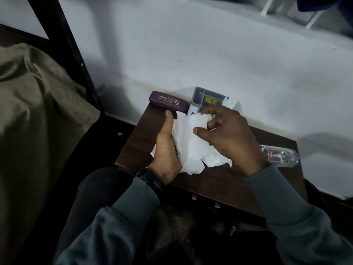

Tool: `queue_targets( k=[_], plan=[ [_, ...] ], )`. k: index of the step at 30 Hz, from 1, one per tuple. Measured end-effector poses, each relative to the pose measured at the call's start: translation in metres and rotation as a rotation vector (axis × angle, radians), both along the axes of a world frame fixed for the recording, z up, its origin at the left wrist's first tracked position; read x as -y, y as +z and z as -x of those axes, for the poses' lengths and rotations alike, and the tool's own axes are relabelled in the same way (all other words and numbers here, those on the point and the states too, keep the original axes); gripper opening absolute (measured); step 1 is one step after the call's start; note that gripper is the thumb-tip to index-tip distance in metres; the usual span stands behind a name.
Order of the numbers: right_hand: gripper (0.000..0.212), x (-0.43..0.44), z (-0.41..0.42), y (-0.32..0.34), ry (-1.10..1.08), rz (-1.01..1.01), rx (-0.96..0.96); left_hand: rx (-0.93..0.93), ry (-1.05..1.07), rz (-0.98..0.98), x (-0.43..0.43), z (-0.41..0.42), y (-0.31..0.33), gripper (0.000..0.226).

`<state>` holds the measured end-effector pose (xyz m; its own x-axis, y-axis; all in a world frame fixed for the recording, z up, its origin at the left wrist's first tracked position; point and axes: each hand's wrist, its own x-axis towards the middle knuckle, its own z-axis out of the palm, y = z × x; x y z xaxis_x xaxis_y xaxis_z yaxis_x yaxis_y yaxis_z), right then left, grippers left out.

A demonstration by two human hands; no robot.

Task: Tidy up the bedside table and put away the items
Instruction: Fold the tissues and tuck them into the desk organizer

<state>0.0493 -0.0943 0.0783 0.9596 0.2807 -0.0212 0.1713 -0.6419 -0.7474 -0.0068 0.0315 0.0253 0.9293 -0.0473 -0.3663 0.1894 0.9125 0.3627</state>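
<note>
At the far left a bed with an olive blanket stands beside the dark wooden worktop. A purple spectacle case lies closed at the worktop's back left corner, against the wall.

The left hand holds the left edge of a crumpled sheet of white paper. Its thumb is laid along the top and its fingers are hidden beneath. The paper sits over the middle of the worktop, between both hands.

Behind it a grey tray with a yellow sticker leans at the wall, just beside the case. The right hand has its fingers curled, pinching the paper's right side.

At the right edge a clear glass lies on its side.

The tidying looks to be at an early stage: the paper is being gathered, and the case, tray and glass are not yet put away.
</note>
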Motion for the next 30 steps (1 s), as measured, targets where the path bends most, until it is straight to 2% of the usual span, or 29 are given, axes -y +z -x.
queue_targets(
  k=[3,6,8,11,14,16,18,20,24,30],
  plan=[
    [0.053,0.004,-0.003,0.003,0.044,0.034,-0.047,0.030,-0.036,-0.074,0.000,0.001,-0.001,0.080],
    [0.057,0.007,-0.010,0.004,0.070,0.079,-0.001,-0.030,0.012,-0.274,0.002,0.001,-0.005,0.048],
    [0.055,0.007,-0.012,0.001,0.068,0.092,0.058,-0.104,0.085,-0.387,0.002,0.002,-0.007,0.036],
    [0.052,0.005,-0.013,-0.005,0.020,-0.015,0.167,-0.160,0.128,-0.402,-0.001,0.003,-0.005,0.036],
    [0.034,0.012,-0.015,-0.021,-0.120,-0.076,0.322,-0.197,0.241,-0.349,-0.013,0.002,-0.002,0.037],
    [0.030,0.017,-0.009,-0.046,-0.076,0.049,0.208,-0.234,0.348,-0.317,-0.023,0.001,-0.002,0.038],
    [0.038,0.018,0.007,-0.077,0.134,0.293,0.074,-0.275,0.450,-0.310,-0.034,0.001,-0.003,0.039],
    [0.046,0.013,0.021,-0.102,0.259,0.465,0.034,-0.301,0.527,-0.322,-0.041,0.002,-0.005,0.038],
    [0.051,0.004,0.025,-0.116,0.227,0.496,0.073,-0.340,0.574,-0.351,-0.047,0.003,-0.008,0.036],
    [0.056,-0.002,0.021,-0.115,0.410,0.566,0.194,-0.359,0.558,-0.375,-0.044,0.003,-0.008,0.037]
  ],
)
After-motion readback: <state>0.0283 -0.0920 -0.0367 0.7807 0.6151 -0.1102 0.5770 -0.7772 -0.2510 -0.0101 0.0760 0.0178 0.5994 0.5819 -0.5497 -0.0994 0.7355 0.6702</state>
